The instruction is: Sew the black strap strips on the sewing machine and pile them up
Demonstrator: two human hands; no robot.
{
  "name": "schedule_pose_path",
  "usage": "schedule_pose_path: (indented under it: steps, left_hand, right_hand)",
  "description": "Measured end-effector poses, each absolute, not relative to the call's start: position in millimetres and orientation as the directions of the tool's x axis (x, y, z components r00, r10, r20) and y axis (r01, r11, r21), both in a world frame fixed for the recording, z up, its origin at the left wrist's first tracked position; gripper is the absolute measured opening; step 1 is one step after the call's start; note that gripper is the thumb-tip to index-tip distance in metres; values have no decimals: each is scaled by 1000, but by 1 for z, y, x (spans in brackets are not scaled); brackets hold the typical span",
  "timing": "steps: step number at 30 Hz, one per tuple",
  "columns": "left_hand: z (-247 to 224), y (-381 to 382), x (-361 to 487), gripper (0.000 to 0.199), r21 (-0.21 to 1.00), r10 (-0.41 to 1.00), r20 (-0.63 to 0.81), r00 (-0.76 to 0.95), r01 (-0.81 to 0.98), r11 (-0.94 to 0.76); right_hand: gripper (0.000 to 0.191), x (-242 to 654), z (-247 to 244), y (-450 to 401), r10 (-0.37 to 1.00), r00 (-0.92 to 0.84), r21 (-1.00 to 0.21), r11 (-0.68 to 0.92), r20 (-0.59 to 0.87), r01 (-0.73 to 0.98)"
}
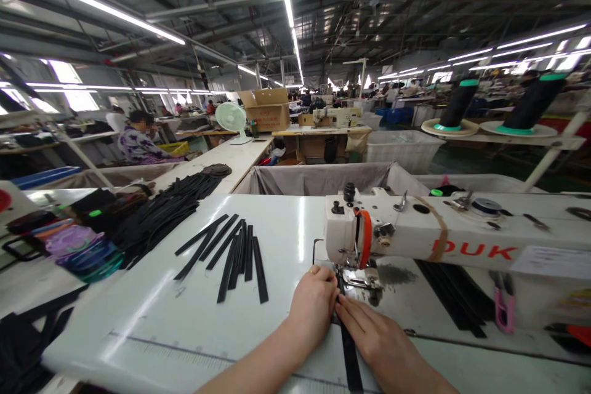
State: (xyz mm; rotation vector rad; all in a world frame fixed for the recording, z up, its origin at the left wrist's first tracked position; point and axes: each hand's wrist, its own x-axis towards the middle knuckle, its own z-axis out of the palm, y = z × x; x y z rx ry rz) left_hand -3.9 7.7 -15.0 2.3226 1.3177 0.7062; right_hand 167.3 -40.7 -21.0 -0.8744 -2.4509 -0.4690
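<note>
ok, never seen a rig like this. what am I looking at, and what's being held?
There's no robot: one camera worn on a person's head looks forward and down at their two bare hands. The white machine is a sewing machine set on a pale worktable. The left hand and right hand both have fingers on one black strip, close to the needle area; whether either hand pinches it is hidden. Left of the hands lie loose black strips; more strips lie under the machine's arm, beside a pink-handled cutting tool. Black thread cones stand behind.
</note>
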Motion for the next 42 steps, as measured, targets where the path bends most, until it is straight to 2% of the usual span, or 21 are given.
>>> schedule_pose_path:
  steps: [6, 14, 18, 23, 29, 36, 42]
  left_hand:
    - [-6, 6, -2, 30, 501, 854, 262, 450, 693, -519]
    - [-2, 7, -3, 24, 467, 856, 295, 425, 717, -517]
    - [-4, 8, -4, 24, 471, 849, 299, 435, 707, -528]
    - [-3, 6, -4, 20, 475, 860, 281, 426, 717, -510]
    - [2, 5, -3, 16, 466, 871, 247, 425, 736, -491]
    - [3, 5, -2, 12, 460, 875, 230, 426, 745, -483]
    - [5, 4, -1, 14, 453, 872, 229, 432, 746, -488]
  right_hand:
    - [52, 169, -25, -38, 515, -682, 127, 743, 520, 657]
    - [50, 169, -19, -34, 567, -655, 87, 719, 500, 690]
    - [48, 174, -13, -33, 580, -662, -15, 757, 474, 653]
    - [30, 182, -3, -37, 642, -674, -225, 764, 367, 605]
    - [25, 183, 6, -38, 650, -692, -318, 759, 316, 568]
    - [29, 181, 6, -31, 680, -645, -337, 733, 348, 591]
    - [39, 183, -3, -22, 672, -621, -220, 730, 403, 647]
